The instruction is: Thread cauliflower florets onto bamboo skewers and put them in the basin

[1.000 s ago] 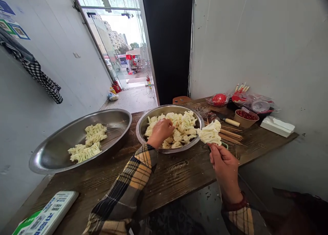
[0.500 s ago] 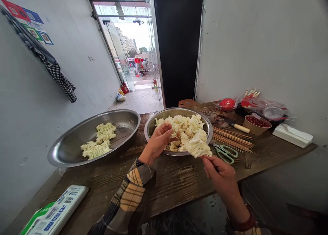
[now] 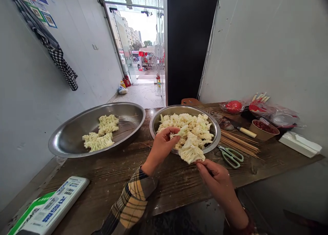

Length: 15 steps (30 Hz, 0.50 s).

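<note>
Cauliflower skewer (image 3: 191, 152) sat just over near rim of steel bowl (image 3: 156, 120) full of florets, w/ right hand (image 3: 214, 175) fingers pinching its stick below. Left hand (image 3: 164, 144) fingers pinched a small floret (image 3: 180, 131). Wide pan (image 3: 77, 132) held two finished skewers. Vs 0.5 s earlier, hands were closer together.

Two round stainless-steel bowls (image 3: 77, 144) (image 3: 216, 134) sit on the table. One pair of green-handled scissors (image 3: 232, 156) and one wooden-handled knife (image 3: 242, 129) lie there.

Bright doorway daylight, warped edges.
</note>
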Motion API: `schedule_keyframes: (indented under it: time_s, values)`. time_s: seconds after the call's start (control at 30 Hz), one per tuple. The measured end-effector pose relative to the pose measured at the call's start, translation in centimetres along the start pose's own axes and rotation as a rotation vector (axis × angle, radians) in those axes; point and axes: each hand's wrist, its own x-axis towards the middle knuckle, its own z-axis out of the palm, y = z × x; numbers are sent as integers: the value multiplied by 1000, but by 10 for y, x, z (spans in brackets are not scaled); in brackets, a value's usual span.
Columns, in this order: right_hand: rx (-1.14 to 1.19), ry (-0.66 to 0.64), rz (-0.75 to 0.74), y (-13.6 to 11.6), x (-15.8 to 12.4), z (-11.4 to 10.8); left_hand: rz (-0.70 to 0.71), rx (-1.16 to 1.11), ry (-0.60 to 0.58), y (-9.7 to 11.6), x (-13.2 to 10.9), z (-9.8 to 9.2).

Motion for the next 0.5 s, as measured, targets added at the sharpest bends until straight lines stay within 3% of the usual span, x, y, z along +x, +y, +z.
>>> schedule_keyframes:
  time_s: [0.33, 0.5]
  values:
    - [-5, -3, 31, 1, 0, 5, 155, 378, 82, 2, -6, -6]
    - [-20, -5, 15, 3, 0, 6, 175, 429, 112, 7, -8, -5]
